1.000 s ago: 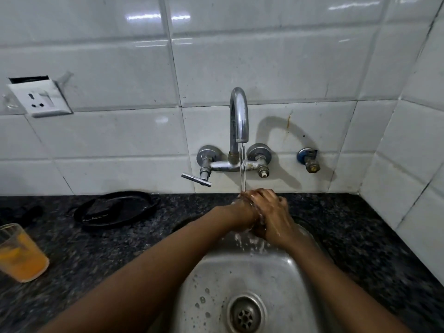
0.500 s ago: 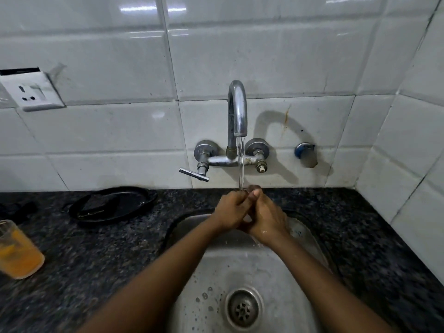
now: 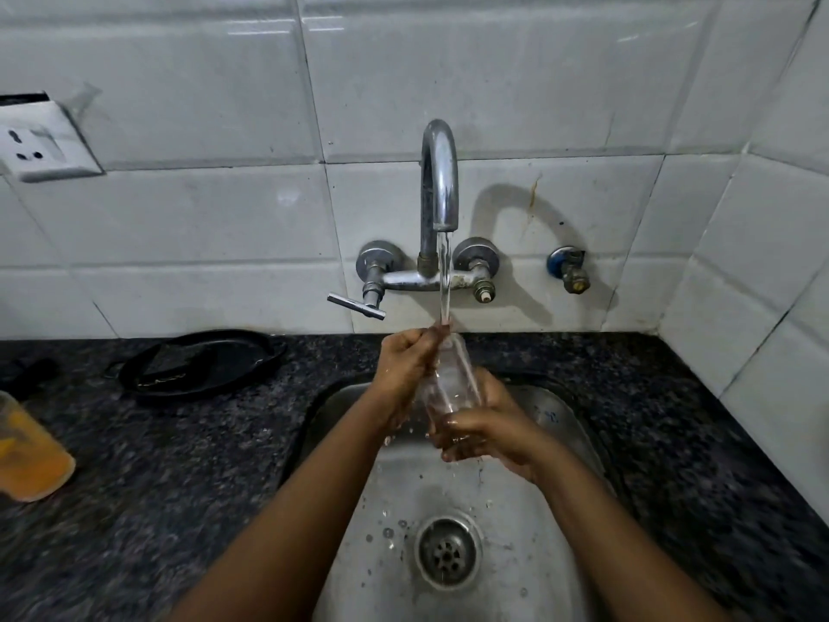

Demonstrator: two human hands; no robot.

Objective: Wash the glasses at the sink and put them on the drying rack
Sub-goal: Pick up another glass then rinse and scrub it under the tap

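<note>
Clear cylindrical drinking glass held tilted over steel sink, between both hands. Base cupped by right hand, fingers curled round it. Rim pinched by left hand, directly under water stream from curved chrome tap. Far left of left hand, orange-filled plastic cup stood on dark speckled desk; black oval pan nearer.

A black pan lies on the dark speckled desk by the tiled wall — a white socket above it, left.
</note>
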